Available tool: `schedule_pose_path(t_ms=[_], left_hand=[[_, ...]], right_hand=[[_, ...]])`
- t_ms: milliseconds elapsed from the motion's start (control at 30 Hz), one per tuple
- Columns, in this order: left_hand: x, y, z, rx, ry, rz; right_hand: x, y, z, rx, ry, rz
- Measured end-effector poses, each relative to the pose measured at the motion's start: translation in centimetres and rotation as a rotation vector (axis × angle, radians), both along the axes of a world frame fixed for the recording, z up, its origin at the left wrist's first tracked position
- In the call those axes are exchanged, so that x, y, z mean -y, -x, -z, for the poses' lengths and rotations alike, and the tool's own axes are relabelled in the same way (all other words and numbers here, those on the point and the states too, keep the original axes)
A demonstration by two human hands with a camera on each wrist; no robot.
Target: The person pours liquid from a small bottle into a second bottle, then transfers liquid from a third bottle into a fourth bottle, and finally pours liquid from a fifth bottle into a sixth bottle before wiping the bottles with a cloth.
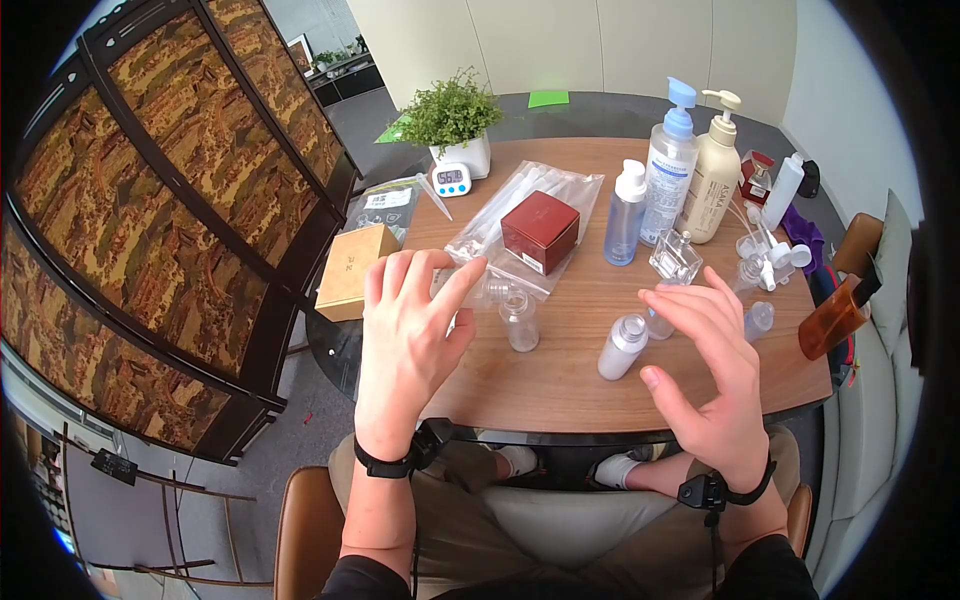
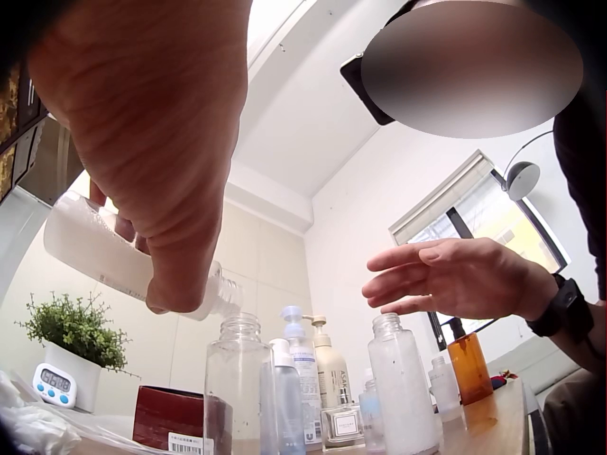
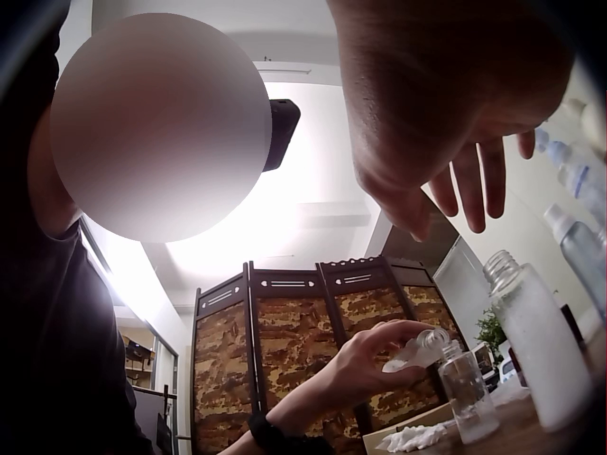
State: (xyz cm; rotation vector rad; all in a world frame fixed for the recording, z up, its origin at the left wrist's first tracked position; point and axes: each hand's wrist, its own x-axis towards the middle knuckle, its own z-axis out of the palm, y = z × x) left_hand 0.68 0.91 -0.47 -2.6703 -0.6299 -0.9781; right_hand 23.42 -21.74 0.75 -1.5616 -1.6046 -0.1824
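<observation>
My left hand (image 1: 415,320) grips a clear bottle (image 2: 100,251), tilted with its mouth at the neck of an upright, uncapped clear bottle (image 1: 520,322). In the right wrist view the tilted bottle (image 3: 417,351) meets the standing bottle's (image 3: 467,398) top. Whether liquid flows between them I cannot tell. My right hand (image 1: 710,370) hovers with spread, slightly bent fingers, holding nothing. Beside it stands an uncapped, frosted-looking bottle (image 1: 623,348), upright on the wooden table (image 1: 570,400).
Behind are a dark red box (image 1: 540,230) on a plastic bag, a blue pump bottle (image 1: 625,215), two taller pump bottles and a perfume bottle (image 1: 676,257). An amber bottle (image 1: 833,318) stands at right. At left are a cardboard box (image 1: 352,270), a timer (image 1: 451,180) and a plant (image 1: 450,110).
</observation>
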Motion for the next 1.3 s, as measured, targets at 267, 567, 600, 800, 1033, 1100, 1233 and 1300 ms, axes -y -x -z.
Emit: schedule_pose_path(t_ms=[267,567,600,800,1033,1100,1233,1300], left_hand=[[0.04,0.0,-0.04,0.008,0.001,0.003],[0.05,0.0,0.01,0.007,-0.006,-0.001],[0.04,-0.01,0.0,0.007,-0.006,-0.001],[-0.04,-0.05,0.05,0.007,-0.012,0.001],[0.0,-0.06,0.09,0.007,-0.011,-0.002],[0.02,-0.06,0.08,0.008,-0.01,-0.001],[0.08,-0.07,0.05,0.003,-0.016,-0.008],[0.07,-0.07,0.07,0.003,-0.016,-0.008]], right_hand=[[0.02,-0.01,-0.02,0.003,0.001,0.001],[0.02,-0.03,0.02,0.008,0.003,0.001],[0.03,-0.02,-0.01,0.008,0.004,0.002],[0.07,0.01,-0.08,0.005,0.005,0.005],[0.1,-0.02,-0.1,0.006,0.005,0.005],[0.11,-0.03,-0.13,0.007,0.006,0.005],[0.1,0.0,-0.16,0.008,0.004,0.004],[0.09,-0.04,-0.14,0.011,0.002,0.005]])
